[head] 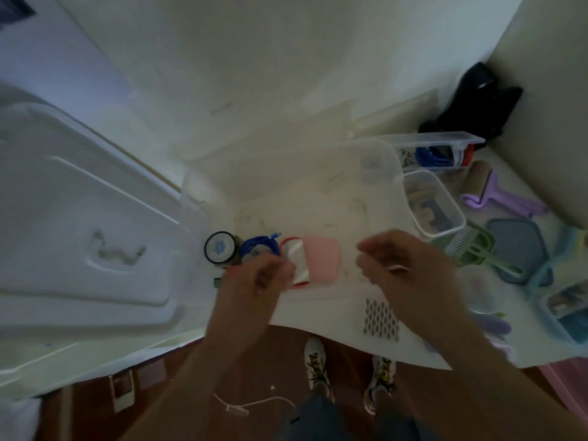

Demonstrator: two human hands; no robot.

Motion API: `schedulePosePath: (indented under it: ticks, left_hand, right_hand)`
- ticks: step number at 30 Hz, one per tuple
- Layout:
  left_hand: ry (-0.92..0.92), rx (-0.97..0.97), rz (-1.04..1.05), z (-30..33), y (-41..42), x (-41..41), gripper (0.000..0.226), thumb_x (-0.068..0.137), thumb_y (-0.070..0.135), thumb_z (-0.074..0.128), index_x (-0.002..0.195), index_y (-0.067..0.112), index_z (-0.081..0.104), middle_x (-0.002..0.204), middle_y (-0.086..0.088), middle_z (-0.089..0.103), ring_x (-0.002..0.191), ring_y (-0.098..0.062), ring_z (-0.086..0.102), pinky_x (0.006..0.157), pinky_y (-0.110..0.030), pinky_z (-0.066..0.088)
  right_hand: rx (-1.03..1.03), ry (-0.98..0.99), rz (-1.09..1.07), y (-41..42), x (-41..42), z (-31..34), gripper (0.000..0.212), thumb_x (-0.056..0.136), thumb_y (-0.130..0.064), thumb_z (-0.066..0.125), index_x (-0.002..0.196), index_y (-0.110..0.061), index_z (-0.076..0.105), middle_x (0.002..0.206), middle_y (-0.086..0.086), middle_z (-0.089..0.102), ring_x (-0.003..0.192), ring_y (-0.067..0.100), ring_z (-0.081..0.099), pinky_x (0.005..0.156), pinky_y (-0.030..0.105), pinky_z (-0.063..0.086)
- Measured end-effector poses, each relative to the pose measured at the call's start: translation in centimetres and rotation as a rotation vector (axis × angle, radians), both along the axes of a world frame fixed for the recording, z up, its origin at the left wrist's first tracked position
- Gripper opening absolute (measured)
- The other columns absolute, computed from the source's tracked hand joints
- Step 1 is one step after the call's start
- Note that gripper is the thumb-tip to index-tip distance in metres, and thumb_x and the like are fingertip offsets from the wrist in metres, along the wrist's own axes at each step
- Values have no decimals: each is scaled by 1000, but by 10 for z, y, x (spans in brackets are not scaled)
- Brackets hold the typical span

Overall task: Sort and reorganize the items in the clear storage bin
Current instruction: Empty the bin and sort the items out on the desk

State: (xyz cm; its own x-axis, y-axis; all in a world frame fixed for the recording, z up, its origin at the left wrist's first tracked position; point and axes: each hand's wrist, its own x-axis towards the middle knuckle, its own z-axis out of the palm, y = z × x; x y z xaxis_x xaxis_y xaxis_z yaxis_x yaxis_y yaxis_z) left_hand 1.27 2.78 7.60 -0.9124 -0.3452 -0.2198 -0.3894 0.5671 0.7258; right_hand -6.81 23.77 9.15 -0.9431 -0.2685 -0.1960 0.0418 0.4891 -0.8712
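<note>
The clear storage bin (pixel 393 160) stands in the middle of a white table. At its near left lie a tape roll (pixel 219 248), a coiled blue cable (pixel 257 246), a white red-edged pack (pixel 297 259) and a pink pouch (pixel 321 259). My left hand (pixel 254 280) is curled against the lower left edge of the white pack and seems to grip it. My right hand (pixel 404 265) hovers over the bin's near right part, fingers pinched on a small white stick-like thing (pixel 397 267). Both hands are blurred.
The bin's large clear lid (pixel 95 218) lies to the left. To the right stand two small clear boxes (pixel 436 148) (pixel 432 205), a purple lint roller (pixel 496 198), a green scoop (pixel 474 249), a blue-grey lid (pixel 515 246) and more containers. A black object (pixel 477 100) sits in the far corner.
</note>
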Motion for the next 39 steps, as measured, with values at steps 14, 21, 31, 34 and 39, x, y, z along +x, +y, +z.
schedulePosePath:
  ticks: [14,21,31,34,39]
  left_hand:
    - [-273,-586,-486,-98,-153,-51,105,65,63,81,151,25,34,154,-5,40,144,-29,30,120,-40,22]
    - [-303,-738,-688,-120,-150,-83,91,65,74,69,140,30,43,125,2,64,117,-22,58,111,-40,31]
    - [94,211,115,-89,-167,-98,38,92,8,66,129,17,59,116,0,67,96,-13,68,86,-23,53]
    - [-4,551,232,-59,-160,-107,28,95,32,63,119,18,65,114,-3,72,103,-17,70,98,-34,51]
    - [4,738,86,-26,-135,-99,24,95,18,63,115,5,69,97,-8,75,102,-23,71,97,-38,55]
  right_hand:
    - [653,-272,537,-160,-60,-141,80,72,-46,80,135,-19,39,124,13,55,116,31,54,87,34,44]
    - [541,-5,485,-185,-72,-149,66,86,-37,64,145,-23,37,134,7,53,122,29,50,98,39,46]
    - [68,-114,69,-188,-105,-144,24,85,-21,73,107,-13,66,90,5,74,74,22,70,75,40,59]
    - [-139,-174,-3,-180,-111,-109,24,84,-18,75,104,-8,66,84,8,73,70,29,71,70,46,61]
    - [-277,-202,-2,-168,-95,-59,27,78,-24,82,96,-10,69,85,5,72,70,18,71,63,28,59]
